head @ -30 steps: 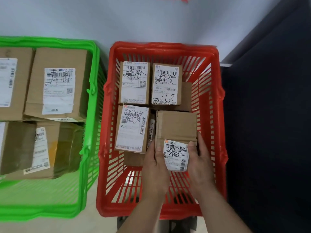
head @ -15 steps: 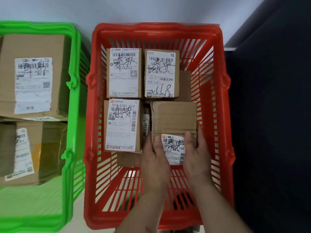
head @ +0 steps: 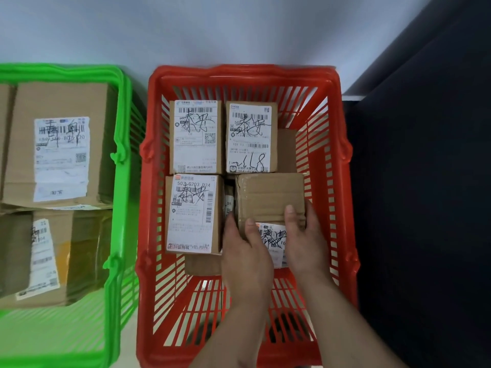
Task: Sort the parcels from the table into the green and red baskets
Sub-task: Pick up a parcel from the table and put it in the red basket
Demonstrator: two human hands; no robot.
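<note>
A small brown cardboard parcel [head: 269, 193] with a white label on its near end lies inside the red basket [head: 156, 261], at the right of the near row. My left hand [head: 245, 251] grips its near left corner, thumb on top. My right hand [head: 305, 235] grips its near right side, thumb on top. Three other labelled parcels lie flat in the same basket: one at the near left [head: 192, 212], one at the far left [head: 195, 136], one at the far right [head: 251, 138]. More brown cardboard shows beneath them.
The green basket [head: 119, 235] stands directly left of the red one and holds large labelled cardboard boxes [head: 58, 147]. A pale wall runs behind both baskets. A dark panel [head: 425, 208] borders the red basket on the right.
Both hands have stayed on the small parcel, which has settled a little lower in the red basket. The camera view has shifted slightly.
</note>
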